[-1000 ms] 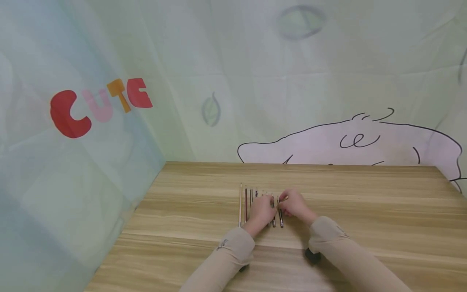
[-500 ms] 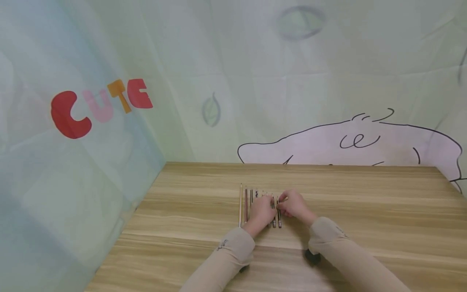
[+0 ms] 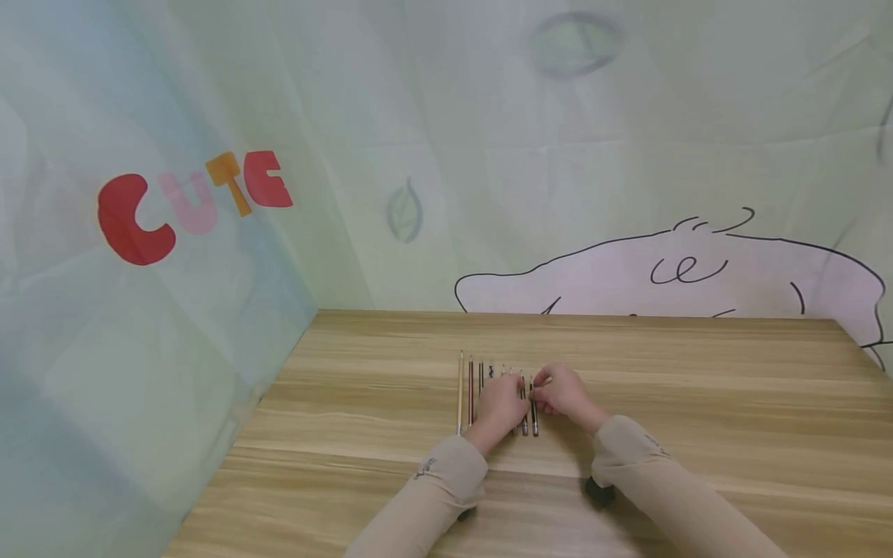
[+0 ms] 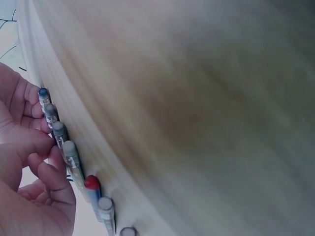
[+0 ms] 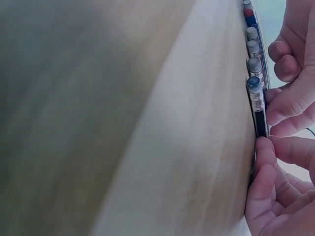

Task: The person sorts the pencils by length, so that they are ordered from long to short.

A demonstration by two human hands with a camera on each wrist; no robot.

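A row of several pencils lies side by side on the wooden table, erasers toward the person; a pale wooden pencil (image 3: 460,395) is at the left end. My right hand (image 3: 563,391) pinches the rightmost black pencil (image 3: 535,418), whose blue eraser shows in the right wrist view. Over the row's right part, my left hand (image 3: 498,403) has its thumb and fingertips at the neighbouring dark pencil (image 3: 524,422). That hand hides the middle pencils. From the left wrist, a pencil with a red eraser (image 4: 92,182) is visible beside the left hand (image 4: 39,206).
The wood-grain table (image 3: 335,403) extends around the row on all sides. Behind it hangs a printed cloth backdrop (image 3: 418,155) with cartoon drawings. A dark object (image 3: 600,492) sits under the right sleeve cuff.
The rightmost black pencil has shifted slightly left and straightened, closer to its neighbour, with the right hand's fingers on it. The left hand has stayed in place.
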